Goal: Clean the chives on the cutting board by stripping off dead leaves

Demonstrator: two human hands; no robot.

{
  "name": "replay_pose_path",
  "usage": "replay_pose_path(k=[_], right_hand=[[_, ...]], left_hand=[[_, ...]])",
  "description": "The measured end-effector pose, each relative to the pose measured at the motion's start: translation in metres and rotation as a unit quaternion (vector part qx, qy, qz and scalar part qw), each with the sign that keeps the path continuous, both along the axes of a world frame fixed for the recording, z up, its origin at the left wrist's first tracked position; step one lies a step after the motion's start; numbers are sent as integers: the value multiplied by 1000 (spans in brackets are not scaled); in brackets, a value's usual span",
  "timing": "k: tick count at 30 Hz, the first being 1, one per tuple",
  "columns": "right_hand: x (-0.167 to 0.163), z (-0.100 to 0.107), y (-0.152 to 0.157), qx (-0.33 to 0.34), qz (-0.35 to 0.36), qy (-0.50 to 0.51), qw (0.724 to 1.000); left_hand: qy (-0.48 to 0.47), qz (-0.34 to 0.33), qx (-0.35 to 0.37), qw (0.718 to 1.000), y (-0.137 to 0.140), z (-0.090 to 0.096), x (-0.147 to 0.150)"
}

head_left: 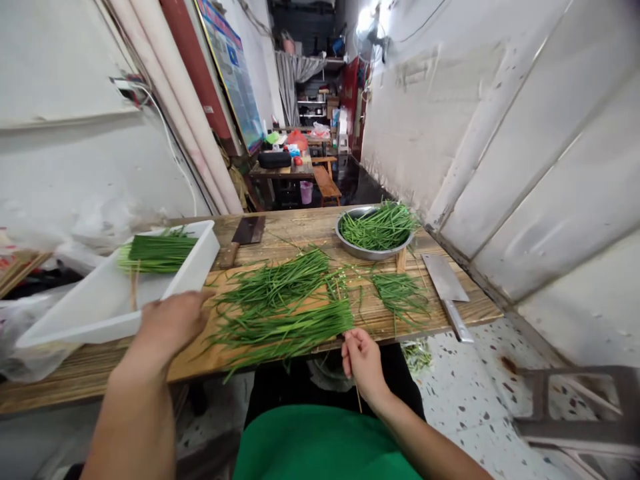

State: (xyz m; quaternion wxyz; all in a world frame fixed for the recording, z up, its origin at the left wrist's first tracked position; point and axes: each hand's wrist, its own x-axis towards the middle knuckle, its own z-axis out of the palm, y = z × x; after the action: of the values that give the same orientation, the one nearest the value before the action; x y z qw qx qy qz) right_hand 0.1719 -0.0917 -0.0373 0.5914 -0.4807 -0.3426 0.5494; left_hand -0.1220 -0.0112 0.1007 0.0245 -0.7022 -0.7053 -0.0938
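Scuffed white walls narrow toward a cluttered back room beyond a wooden bench (295, 223). On the cutting board (193, 357), along the near edge of the bench, lies a bundle of green stalks (295, 328), its long axis running left to right across the person's front; the evened ends point right, just beside the right hand (363, 360), and the thin tips spread left. That hand's fingers are drawn together on a thin strand (359, 398), which hangs below the palm. The left hand (173, 323) is curled and blurred beside the white tray (203, 260); its fingertips are hidden, so I cannot tell how far open it is or whether it holds anything. What lies under the bench is mostly dark, and both forearms are cut off by the lower edge. The bundle is bright green and slender, fairly straight at the right but straggling at the left, with a messier heap of stalks (285, 280) behind it and a metal bowl (367, 253) of more greens farther back
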Motion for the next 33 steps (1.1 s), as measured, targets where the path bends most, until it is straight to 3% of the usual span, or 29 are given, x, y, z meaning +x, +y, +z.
replay_pose_path(k=[3, 6, 10, 15, 20, 24, 30, 33], right_hand=[[3, -4, 2, 19, 7, -64, 998], [5, -2, 6, 29, 19, -116, 993], [9, -1, 11, 7, 45, -116, 992], [15, 1, 16, 29, 49, -203, 978], [25, 15, 21, 117, 27, -403, 907], [27, 19, 28, 137, 12, -468, 873], [29, 9, 39, 126, 10, -439, 890], [31, 6, 40, 123, 11, -413, 902]], left_hand=[[-39, -208, 32, 977, 23, -6, 55], [-78, -281, 54, 955, 55, -28, 105], [-94, -258, 89, 957, 85, -51, 123], [-90, -270, 79, 955, 87, -54, 123], [-49, -287, 99, 952, 88, -58, 147], [-49, -263, 100, 958, 95, -60, 158], [-18, -265, 109, 958, 96, -58, 165], [-54, -267, 118, 955, 92, -59, 168]])
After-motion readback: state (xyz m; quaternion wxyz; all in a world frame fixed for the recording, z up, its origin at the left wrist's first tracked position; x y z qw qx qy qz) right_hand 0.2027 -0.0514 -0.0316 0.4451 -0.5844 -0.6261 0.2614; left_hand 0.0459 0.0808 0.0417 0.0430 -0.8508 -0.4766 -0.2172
